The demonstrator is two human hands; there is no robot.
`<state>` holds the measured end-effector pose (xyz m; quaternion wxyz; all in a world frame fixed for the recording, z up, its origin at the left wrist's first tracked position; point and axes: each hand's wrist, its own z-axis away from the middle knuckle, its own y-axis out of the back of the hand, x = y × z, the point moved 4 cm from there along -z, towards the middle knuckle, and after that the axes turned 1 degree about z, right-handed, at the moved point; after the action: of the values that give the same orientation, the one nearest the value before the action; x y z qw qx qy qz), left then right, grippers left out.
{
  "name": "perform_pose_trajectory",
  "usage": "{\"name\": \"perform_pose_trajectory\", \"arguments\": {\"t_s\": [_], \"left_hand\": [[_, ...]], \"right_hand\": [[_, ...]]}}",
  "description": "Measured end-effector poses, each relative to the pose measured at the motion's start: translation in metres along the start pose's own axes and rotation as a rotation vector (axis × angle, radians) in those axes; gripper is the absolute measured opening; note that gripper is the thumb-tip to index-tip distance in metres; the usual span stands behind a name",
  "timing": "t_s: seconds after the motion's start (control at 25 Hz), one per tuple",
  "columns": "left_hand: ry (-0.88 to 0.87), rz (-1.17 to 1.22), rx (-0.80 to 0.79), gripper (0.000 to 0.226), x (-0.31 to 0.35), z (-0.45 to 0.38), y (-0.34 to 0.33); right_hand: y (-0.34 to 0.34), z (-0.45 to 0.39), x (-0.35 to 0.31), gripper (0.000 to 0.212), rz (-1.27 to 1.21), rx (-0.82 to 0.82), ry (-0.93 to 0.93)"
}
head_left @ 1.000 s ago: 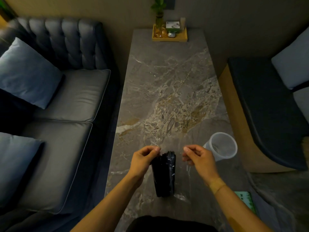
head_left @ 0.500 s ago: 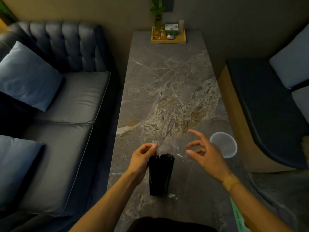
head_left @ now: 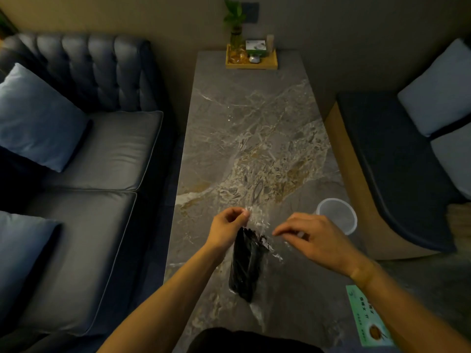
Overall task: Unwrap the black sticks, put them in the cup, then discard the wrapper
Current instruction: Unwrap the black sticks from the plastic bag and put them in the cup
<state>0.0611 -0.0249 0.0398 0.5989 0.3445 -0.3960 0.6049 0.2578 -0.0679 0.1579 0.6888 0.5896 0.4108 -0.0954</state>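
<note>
A bundle of black sticks point(head_left: 246, 263) hangs upright in a clear plastic wrapper point(head_left: 257, 217) over the near part of the marble table point(head_left: 254, 128). My left hand point(head_left: 228, 229) pinches the wrapper's open top edge on the left. My right hand point(head_left: 316, 240) is at the wrapper's right side, fingers curled down onto the film; its grip is hard to make out. A clear plastic cup point(head_left: 336, 216) stands upright on the table just beyond my right hand, near the right edge.
A wooden tray point(head_left: 251, 62) with a plant and small items sits at the table's far end. A dark sofa point(head_left: 84, 159) with blue cushions runs along the left, a bench point(head_left: 397, 161) along the right. A green card point(head_left: 369, 319) lies near my right forearm.
My right hand, spread open above the wrapper half a second ago, has come down onto its right side. The bundle now tilts slightly and the wrapper's top is pulled wider.
</note>
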Motion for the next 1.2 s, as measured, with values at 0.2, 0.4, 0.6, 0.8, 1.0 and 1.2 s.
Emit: {"name": "perform_pose_trajectory", "arguments": {"t_s": [0.2,0.4,0.6,0.8,1.0,1.2], "left_hand": [[-0.053,-0.040,-0.021,0.009,-0.009,-0.011,-0.009],[-0.072,-0.101,-0.115,0.022,-0.007,0.002,-0.001],[-0.016,-0.213,-0.208,0.034,-0.031,0.051,0.026],[-0.084,-0.500,-0.352,0.078,-0.066,0.107,0.052],[-0.245,-0.908,-0.207,0.039,-0.091,0.111,0.045],[-0.262,-0.952,-0.042,0.009,-0.103,0.108,0.026]], "right_hand": [[-0.004,0.003,-0.003,0.051,0.031,-0.148,-0.076],[-0.007,0.007,-0.016,0.038,0.192,-0.047,-0.063],[-0.009,0.006,-0.020,0.024,0.068,0.043,-0.196],[-0.011,0.003,-0.007,0.034,-0.154,0.186,-0.443],[-0.015,0.004,0.011,0.053,-0.591,0.416,-0.602],[-0.012,0.012,0.032,0.051,-0.654,0.609,-0.690]]}}
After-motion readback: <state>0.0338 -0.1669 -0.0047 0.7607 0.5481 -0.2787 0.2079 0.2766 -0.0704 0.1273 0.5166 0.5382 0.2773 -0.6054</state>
